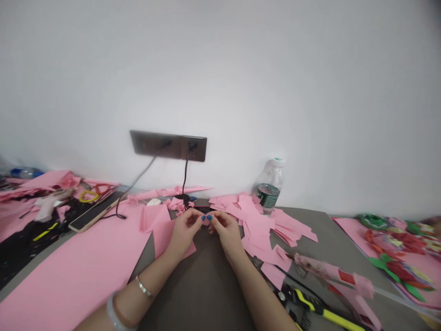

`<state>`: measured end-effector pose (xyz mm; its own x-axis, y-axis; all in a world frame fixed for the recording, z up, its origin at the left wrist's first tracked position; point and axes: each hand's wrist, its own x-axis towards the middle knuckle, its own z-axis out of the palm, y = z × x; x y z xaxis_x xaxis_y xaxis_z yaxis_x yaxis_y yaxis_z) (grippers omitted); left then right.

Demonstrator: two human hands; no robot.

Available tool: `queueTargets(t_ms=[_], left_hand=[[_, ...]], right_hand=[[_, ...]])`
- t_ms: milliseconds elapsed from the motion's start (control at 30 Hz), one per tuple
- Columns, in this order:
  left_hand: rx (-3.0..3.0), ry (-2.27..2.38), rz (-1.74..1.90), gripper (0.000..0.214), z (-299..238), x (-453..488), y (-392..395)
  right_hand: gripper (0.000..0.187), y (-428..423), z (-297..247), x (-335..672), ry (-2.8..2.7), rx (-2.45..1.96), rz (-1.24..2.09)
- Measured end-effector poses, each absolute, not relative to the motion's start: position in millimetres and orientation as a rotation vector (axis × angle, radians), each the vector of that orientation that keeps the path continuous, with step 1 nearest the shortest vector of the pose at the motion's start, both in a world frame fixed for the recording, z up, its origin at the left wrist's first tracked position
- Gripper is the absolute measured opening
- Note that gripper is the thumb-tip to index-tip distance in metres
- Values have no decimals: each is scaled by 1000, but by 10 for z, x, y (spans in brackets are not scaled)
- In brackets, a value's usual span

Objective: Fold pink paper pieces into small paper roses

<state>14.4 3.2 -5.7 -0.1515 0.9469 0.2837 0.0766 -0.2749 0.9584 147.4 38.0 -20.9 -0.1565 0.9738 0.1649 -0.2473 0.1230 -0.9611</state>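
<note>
My left hand (pixel 184 230) and my right hand (pixel 225 228) meet over the dark grey table (pixel 206 285). Both pinch a small pink paper piece (pixel 206 220) between fingertips with blue nails. My left wrist carries a thin bracelet and a pale bangle farther up the arm. A heap of cut pink paper squares (pixel 262 225) lies just right of my right hand. Folded pink sheets (pixel 158 220) lie just left of my left hand.
A large pink sheet (pixel 69 276) covers the left of the table, with a phone (pixel 94 212) on a cable beside it. A water bottle (pixel 269 186) stands by the wall. A yellow-handled tool (pixel 320 310) and coloured paper flowers (pixel 396 248) lie at right.
</note>
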Motion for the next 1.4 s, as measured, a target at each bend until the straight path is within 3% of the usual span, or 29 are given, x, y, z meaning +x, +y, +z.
queueTargets(t_ms=[200, 633, 1100, 1400], left_hand=[[1436, 1236, 1537, 16, -36, 175, 3], [1483, 1161, 1517, 14, -48, 174, -8], [1458, 1174, 1511, 17, 36, 253, -114], [1668, 1113, 1289, 9, 35, 359, -230]], right_hand=[[30, 327, -187, 1435, -1246, -807, 1317], [11, 200, -146, 1474, -1429, -760, 1060], [16, 90, -93, 1487, -1400, -803, 1077], [20, -381, -218, 1576, -1343, -849, 1141]])
